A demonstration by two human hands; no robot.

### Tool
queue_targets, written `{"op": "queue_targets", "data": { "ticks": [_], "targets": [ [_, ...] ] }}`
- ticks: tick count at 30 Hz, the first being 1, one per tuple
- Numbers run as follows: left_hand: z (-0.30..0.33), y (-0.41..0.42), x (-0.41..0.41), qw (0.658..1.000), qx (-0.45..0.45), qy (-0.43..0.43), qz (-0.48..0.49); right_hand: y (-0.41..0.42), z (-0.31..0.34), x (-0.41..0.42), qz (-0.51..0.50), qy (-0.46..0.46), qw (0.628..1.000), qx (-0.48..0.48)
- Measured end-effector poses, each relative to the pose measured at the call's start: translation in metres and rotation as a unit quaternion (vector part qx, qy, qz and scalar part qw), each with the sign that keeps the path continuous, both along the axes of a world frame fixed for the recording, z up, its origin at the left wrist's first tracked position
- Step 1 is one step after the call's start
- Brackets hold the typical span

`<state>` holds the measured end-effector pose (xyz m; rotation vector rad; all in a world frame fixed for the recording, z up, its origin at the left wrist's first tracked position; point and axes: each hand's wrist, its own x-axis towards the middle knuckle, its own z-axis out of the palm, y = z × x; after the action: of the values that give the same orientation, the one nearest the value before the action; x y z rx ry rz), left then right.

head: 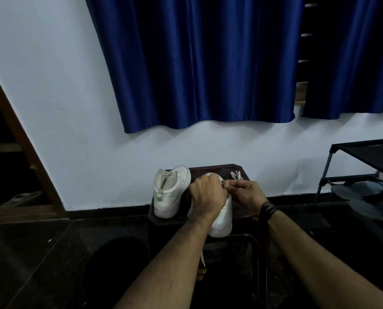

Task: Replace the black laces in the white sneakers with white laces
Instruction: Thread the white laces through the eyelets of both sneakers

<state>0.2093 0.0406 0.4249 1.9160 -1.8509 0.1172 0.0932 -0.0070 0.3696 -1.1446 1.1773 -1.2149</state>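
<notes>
Two white sneakers stand on a small dark stool (217,168). The left sneaker (171,192) stands alone with its heel toward me and no lace visible in it. Over the right sneaker (223,217) my left hand (207,197) grips the shoe's top. My right hand (246,194) pinches a white lace end just beside the left hand's fingertips. A strand of white lace (202,259) hangs down below the stool's front edge. A loose bundle of white lace (236,175) lies at the stool's back right corner. Black laces are not visible.
A blue curtain (208,63) hangs on the white wall behind the stool. A black shoe rack (364,166) with grey sandals (360,190) stands at the right. A dark wooden door frame (23,139) is at the left. The floor is dark.
</notes>
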Motion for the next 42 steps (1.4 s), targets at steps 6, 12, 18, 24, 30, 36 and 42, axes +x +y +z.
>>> {"op": "queue_targets", "data": {
  "ticks": [6, 12, 18, 24, 30, 36, 42],
  "targets": [
    [-0.001, 0.001, -0.003, 0.998, -0.022, -0.065, -0.010, 0.007, 0.008, -0.002, 0.023, -0.074, 0.996, 0.032],
    [-0.008, -0.006, -0.007, 0.996, -0.020, -0.085, -0.009, -0.003, 0.005, 0.000, -0.034, -0.023, 0.999, 0.025],
    [-0.010, -0.009, -0.006, 0.996, -0.016, -0.088, -0.007, 0.000, 0.000, 0.005, -0.043, -0.054, 0.998, 0.003],
    [-0.011, -0.008, -0.007, 0.995, -0.005, -0.098, 0.000, 0.002, -0.003, 0.000, -0.046, -0.022, 0.999, -0.002],
    [-0.013, -0.009, -0.005, 0.993, -0.011, -0.116, -0.003, -0.004, 0.003, 0.001, -0.067, 0.042, 0.997, 0.004],
    [-0.008, -0.005, -0.009, 0.993, -0.004, -0.117, 0.000, 0.000, 0.011, 0.007, -0.146, 0.205, 0.967, -0.032],
    [-0.011, -0.006, -0.011, 0.993, -0.004, -0.118, 0.010, -0.011, 0.028, -0.025, -0.222, -0.116, 0.968, -0.008]
  ]
}}
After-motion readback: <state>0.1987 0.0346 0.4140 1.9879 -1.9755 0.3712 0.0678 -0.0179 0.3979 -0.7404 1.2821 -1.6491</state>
